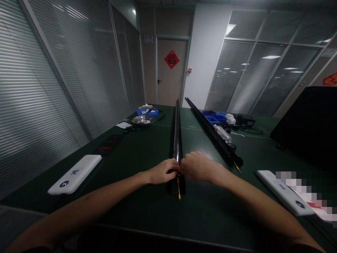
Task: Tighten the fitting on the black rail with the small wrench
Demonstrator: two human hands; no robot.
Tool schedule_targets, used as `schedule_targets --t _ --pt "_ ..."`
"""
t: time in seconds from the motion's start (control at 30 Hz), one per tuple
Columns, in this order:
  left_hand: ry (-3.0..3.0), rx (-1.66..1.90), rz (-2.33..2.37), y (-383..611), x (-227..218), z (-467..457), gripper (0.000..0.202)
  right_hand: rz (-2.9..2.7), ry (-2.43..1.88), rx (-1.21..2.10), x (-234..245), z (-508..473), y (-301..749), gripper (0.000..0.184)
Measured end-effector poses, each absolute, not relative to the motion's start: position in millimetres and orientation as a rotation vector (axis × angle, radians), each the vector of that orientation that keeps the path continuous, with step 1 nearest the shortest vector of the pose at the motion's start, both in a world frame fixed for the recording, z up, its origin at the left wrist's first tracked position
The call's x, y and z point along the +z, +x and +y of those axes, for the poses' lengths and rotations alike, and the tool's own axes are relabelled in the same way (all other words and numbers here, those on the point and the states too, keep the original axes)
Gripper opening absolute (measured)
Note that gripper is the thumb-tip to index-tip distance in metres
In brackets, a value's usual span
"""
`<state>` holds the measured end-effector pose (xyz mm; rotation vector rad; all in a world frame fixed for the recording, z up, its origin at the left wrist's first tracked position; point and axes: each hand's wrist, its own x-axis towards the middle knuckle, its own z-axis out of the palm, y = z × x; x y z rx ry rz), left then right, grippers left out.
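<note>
A long black rail (177, 133) lies down the middle of the green table (131, 207), running away from me. My left hand (164, 171) and my right hand (198, 166) meet at its near end, both with fingers curled and pressed against the rail's sides. A thin yellow wire (178, 188) hangs from the rail's end just below my hands. What the fingertips pinch is hidden between the hands.
A second black rail (210, 131) lies diagonally to the right beside a plastic bottle (222, 133) and blue bins (214, 117). A metal bowl (143, 120) and a blue tray (147, 111) stand far left. White flat devices (75, 174), (283, 191) lie on both sides. A black monitor (308, 126) stands right.
</note>
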<state>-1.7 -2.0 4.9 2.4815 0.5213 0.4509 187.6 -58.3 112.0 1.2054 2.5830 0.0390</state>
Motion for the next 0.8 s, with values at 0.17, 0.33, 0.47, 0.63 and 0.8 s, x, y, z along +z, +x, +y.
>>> schedule_targets --t 0.17,0.33,0.47,0.63,0.8 --pt "2.467 0.556 0.491 1 4 -3 0.017 2.744 1.279 -0.121 104 -43 198 0.014" --pt "2.431 0.65 0.51 3 2 -4 0.019 3.019 1.58 -1.013 57 -30 216 0.014" --pt "2.48 0.669 0.519 4 2 -5 0.024 3.054 1.827 -1.747 3 -46 224 0.037" --pt "2.472 0.634 0.548 3 3 -5 0.025 3.115 1.819 -1.964 -17 -58 217 0.038" --pt "2.486 0.585 0.54 1 3 -3 0.027 3.173 1.864 -1.93 -14 -54 212 0.035"
